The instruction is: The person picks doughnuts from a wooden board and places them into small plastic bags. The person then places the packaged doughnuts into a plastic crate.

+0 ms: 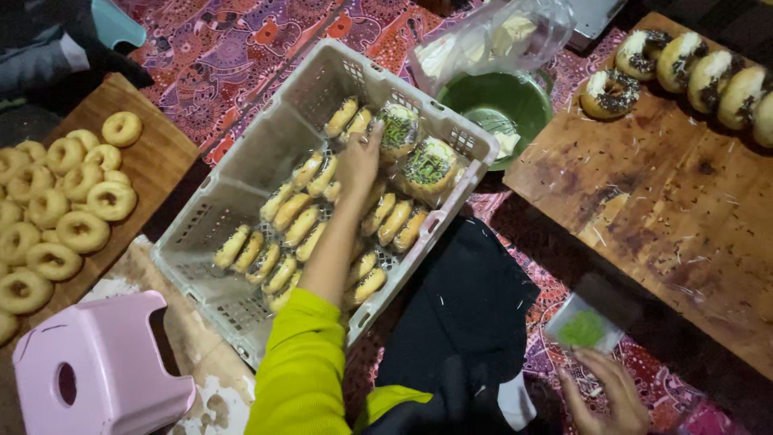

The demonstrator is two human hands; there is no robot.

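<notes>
While the left hand (360,165) reaches into the grey crate (241,173), its fingers lie loosely spread on the bagged doughnuts (310,221) there; a firm grip cannot be confirmed. Those packs fill the crate's right half, at scene centre. Near right, the right hand (608,395) pinches a small blurred packet (584,326) with a green label. A patterned red cloth (233,48) covers the floor. Plain doughnuts (56,217) sit on the left board (161,161); topped doughnuts (684,68) on the far right board (668,209). A pink stool (97,370) stands near left.
</notes>
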